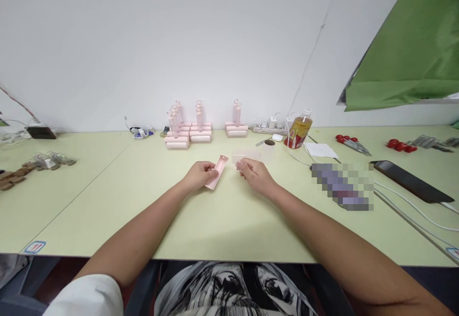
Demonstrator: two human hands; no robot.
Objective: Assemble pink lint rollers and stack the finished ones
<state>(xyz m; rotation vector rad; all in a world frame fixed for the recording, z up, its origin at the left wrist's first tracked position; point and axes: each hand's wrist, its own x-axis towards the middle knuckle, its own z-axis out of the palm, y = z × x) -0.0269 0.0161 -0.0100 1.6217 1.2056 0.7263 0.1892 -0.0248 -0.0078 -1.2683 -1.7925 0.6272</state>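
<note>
My left hand (201, 174) is closed round the lower part of a pink trough-shaped plastic piece (220, 165), thumb on its inner side. The piece is tilted, its far end with a small tab pointing away from me. To the right, my right hand (253, 174) is closed in a pinch. Something small and pale shows at its fingertips, too small to name. Just beyond those fingers is a pale, see-through strip (247, 154); whether my hand touches it I cannot tell. Pink lint rollers (177, 140) stand in groups at the back, handles up.
Right of the hands are a paper-core roll (269, 145), a drink bottle (300, 129), a power strip (268, 129) and white paper (321, 150). A phone (412, 180) with cables lies farther right, near red-ended metal tools (353, 144). Brown pieces (14, 177) lie far left.
</note>
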